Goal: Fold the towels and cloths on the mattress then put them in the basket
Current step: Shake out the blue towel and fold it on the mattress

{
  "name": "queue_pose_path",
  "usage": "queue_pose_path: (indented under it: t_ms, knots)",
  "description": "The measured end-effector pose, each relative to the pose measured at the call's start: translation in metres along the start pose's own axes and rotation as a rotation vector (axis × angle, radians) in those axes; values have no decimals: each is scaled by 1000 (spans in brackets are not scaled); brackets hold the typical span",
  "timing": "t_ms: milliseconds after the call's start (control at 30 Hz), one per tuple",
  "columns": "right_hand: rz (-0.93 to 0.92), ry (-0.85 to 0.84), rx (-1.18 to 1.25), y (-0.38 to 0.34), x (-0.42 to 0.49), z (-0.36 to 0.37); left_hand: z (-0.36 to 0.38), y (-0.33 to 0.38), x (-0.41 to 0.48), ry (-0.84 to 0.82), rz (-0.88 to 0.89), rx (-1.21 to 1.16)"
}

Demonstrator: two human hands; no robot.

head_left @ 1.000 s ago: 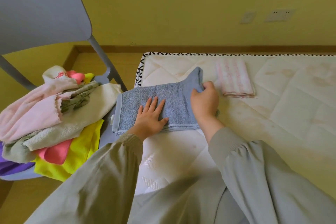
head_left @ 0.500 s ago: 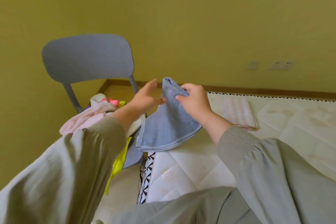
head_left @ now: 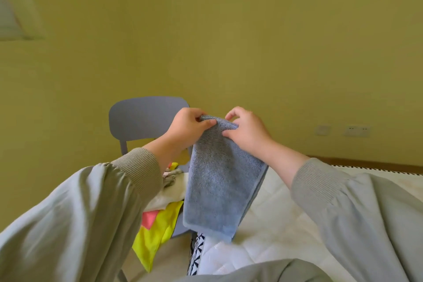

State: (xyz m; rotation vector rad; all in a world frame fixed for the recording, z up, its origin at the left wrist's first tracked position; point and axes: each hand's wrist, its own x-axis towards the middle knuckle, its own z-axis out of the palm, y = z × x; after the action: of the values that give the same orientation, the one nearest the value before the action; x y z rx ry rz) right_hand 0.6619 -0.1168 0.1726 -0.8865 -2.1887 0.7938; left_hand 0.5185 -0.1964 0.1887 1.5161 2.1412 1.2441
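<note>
A folded blue towel (head_left: 217, 181) hangs in the air in front of me, above the left edge of the white quilted mattress (head_left: 274, 231). My left hand (head_left: 187, 130) pinches its top left corner. My right hand (head_left: 247, 133) pinches the top right corner, thumb against the cloth. The towel's lower end dangles free just over the mattress border. No basket is in view.
A grey chair (head_left: 142, 119) stands at the left against the yellow wall, with a pile of cloths (head_left: 160, 213) on its seat: yellow, pink and cream ones show below my left sleeve. Wall sockets (head_left: 357, 131) sit at the right.
The blue towel lay flat on the mattress under both hands; both hands have lifted it by its top edge and it now hangs upright. The view has tilted up toward the wall.
</note>
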Motion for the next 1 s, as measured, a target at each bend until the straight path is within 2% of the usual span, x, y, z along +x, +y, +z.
queue_pose_path:
  t_ms: [133,233,400,567,667,833,1000]
  knots:
    - [-146,-11,-50,-20,-11,-22,-14,19,-11,62,61,34]
    - [-190,-64,-34,-32,-14,-35,-23,31,-18,79,94,40]
    - [-132,-228,4,-45,-17,-53,-35,44,-28,85,138,95]
    - [-56,-313,-114,-42,-22,-68,-57,42,-34,112,158,121]
    - [8,-270,-114,-38,-25,-69,-68,39,-38,121,194,145]
    - [-19,-142,-164,-43,-24,-61,-81,35,-47,-10,366,537]
    - [-59,-78,-203,-48,-23,-61,-91,28,-48,-68,428,684]
